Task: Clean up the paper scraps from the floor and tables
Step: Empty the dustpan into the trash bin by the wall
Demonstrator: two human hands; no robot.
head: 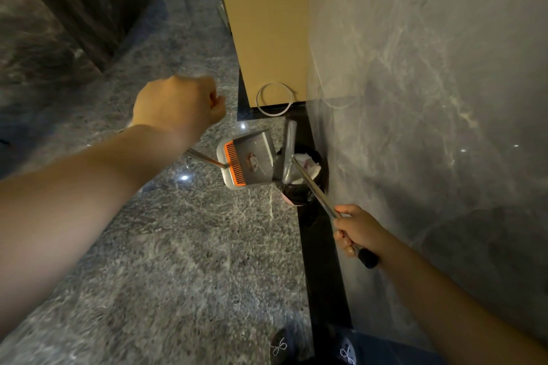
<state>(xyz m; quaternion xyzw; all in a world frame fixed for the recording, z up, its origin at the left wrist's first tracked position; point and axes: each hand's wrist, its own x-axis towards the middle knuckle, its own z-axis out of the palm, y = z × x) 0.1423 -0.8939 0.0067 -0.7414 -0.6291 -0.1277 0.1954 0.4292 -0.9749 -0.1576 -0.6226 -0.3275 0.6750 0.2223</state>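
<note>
My left hand (181, 104) grips the top of a metal handle whose lower end (204, 157) joins a grey dustpan (247, 157) with an orange comb edge. The dustpan is tilted toward a small bin (302, 178) lined with a black bag, standing against the wall. A paper scrap (252, 160) lies in the pan, and white paper scraps (311, 167) lie inside the bin. My right hand (357, 230) grips the metal handle of a broom (289, 154), whose grey head sits over the bin's opening beside the dustpan's lip.
A grey marble wall (430, 98) runs along the right with a black floor strip (320, 275) at its base. A tan cabinet (267, 24) stands behind the bin, a white ring (274, 99) against its foot. My feet (311, 347) show at the bottom.
</note>
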